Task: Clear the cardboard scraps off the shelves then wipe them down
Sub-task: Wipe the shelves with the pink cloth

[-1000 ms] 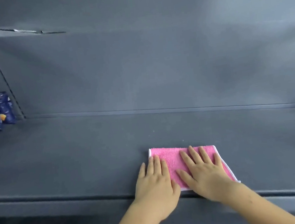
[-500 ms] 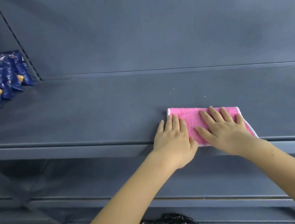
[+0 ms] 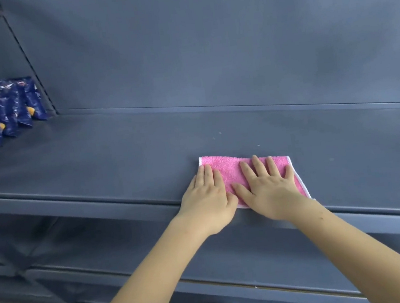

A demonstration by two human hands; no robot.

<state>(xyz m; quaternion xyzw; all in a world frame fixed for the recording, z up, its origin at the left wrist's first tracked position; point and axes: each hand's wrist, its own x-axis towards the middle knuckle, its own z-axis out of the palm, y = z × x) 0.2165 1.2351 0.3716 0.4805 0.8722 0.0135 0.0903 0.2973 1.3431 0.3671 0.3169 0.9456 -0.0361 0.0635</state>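
head | both hands [image 3: 238,191] flat, fingers [image 3: 258,167] straight, pressing pink cloth [image 3: 223,171] | risk: cloth near shelf [image 3: 119,155] front edge may slide off

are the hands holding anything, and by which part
Nothing is gripped. The left hand and right hand lie flat, pressing the pink cloth onto the shelf.

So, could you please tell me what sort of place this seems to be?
Probably a shop aisle: long grey metal shelves with a slotted upright, and a row of matching blue snack bags at the left. The left hand and right hand press a pink cloth flat on the shelf.
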